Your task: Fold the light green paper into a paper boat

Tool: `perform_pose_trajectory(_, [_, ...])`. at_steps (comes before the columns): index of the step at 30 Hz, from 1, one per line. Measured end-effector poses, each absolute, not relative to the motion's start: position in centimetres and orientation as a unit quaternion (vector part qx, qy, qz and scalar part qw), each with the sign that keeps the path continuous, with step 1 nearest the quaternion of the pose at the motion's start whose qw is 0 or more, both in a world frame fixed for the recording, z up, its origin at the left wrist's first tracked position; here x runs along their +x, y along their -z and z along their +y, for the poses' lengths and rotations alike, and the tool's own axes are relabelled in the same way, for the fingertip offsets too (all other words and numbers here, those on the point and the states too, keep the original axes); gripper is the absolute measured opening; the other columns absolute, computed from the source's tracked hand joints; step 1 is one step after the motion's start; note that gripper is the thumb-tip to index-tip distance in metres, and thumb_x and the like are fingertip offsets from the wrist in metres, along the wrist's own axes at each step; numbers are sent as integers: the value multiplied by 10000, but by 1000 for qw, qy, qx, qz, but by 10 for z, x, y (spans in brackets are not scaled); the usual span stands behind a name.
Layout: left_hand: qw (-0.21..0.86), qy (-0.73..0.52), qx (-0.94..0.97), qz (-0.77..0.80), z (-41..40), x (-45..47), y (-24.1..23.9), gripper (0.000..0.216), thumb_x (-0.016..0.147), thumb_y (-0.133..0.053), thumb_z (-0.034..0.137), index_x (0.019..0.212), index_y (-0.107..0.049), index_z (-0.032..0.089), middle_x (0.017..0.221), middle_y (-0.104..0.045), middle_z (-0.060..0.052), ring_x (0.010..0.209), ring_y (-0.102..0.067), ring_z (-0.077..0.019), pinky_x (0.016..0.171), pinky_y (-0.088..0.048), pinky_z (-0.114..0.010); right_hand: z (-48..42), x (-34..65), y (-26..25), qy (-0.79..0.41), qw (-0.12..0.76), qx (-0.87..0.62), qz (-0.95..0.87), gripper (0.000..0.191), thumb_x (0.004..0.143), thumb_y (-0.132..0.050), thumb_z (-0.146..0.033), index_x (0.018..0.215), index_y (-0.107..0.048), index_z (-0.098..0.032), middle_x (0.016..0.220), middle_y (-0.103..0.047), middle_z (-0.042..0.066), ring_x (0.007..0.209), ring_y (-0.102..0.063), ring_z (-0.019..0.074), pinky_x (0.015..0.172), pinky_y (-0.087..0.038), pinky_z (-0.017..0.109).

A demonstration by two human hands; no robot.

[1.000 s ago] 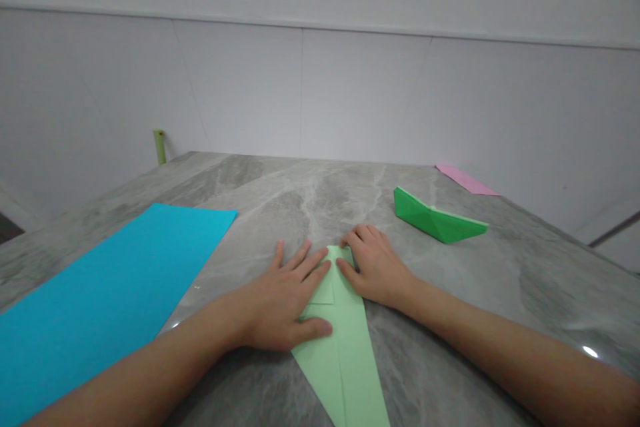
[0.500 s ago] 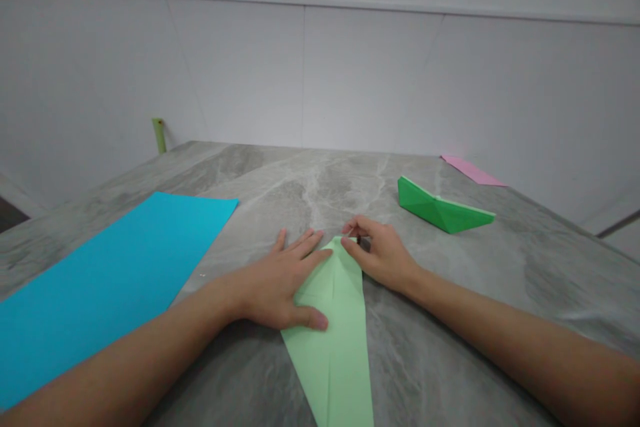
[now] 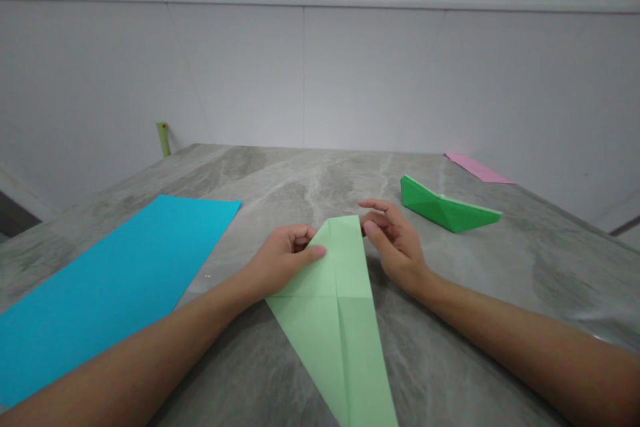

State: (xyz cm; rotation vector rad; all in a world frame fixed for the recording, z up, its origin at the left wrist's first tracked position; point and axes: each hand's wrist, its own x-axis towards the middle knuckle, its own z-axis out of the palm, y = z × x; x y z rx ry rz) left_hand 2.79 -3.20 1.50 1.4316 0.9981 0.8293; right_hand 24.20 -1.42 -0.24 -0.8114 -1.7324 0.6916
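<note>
A light green sheet of paper (image 3: pixel 345 307), creased and folded, lies in front of me with its narrow top end raised slightly off the table. My left hand (image 3: pixel 286 259) pinches its upper left edge, thumb on top and fingers curled beneath. Beside the upper right edge is my right hand (image 3: pixel 393 240), its fingers loosely bent and apart; the index finger points left. Its lower fingertips are partly hidden at the paper's edge, and I see no grip on the sheet.
A blue sheet (image 3: pixel 125 280) covers the table's left side. On the right stands a folded green paper boat (image 3: pixel 445 205), with a pink paper piece (image 3: pixel 479 168) behind it near the far edge. The grey marbled table (image 3: pixel 280 177) meets a white wall.
My left hand has gone from lying flat on the paper to pinching its edge. My right hand has let go of the top corner and opened. The paper's top end has lifted.
</note>
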Motion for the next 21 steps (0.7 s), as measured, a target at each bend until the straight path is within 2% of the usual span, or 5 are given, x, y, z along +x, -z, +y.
perform_pose_trajectory(5, [583, -393, 563, 434, -30, 28, -10, 312, 739, -688, 411, 869, -589, 145, 736, -685, -34, 601, -626, -154, 542, -456, -238, -13, 243, 3, -342, 497, -311, -735, 225, 917, -485, -319, 1119, -504, -220, 672, -542, -31, 629, -535, 137, 626, -437, 270])
perform_pose_trajectory(10, [589, -417, 544, 427, -28, 27, -7, 308, 737, -697, 399, 867, -580, 145, 752, -689, -34, 642, -644, -164, 585, -485, -256, -14, 243, 4, -320, 474, -313, -759, 151, 903, -508, -310, 968, -590, -200, 827, -603, 23, 708, -566, 144, 596, -440, 247])
perform_pose_trajectory(21, [614, -413, 521, 426, -28, 27, -6, 317, 714, -725, 384, 891, -612, 148, 782, -719, -54, 664, -671, -187, 605, -507, -274, -15, 242, 3, -277, 476, -326, -768, 162, 876, -548, -306, 1006, -560, -211, 713, -563, -7, 651, -539, 145, 623, -454, 267])
